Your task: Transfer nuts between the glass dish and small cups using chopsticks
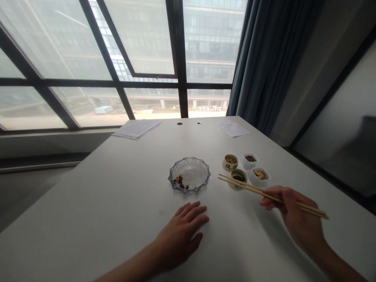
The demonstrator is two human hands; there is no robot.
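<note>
Right hand (296, 214) grips tan wooden chopsticks (260, 191), nearer white surface (117, 203)'s right edge; left hand (185, 229) empty, loosely spread, near scalloped clear-glass dish (195, 174).

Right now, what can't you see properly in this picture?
Head view:
Marking on the front cup: mostly hidden by the chopsticks.
Bits in the glass dish: too small to name.
Palm of the left hand: facing down, hidden.
Right forearm: cut off by the bottom edge.

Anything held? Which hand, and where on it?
Right hand holds the chopsticks by their rear half, short of the back ends. Left hand holds nothing.
</note>
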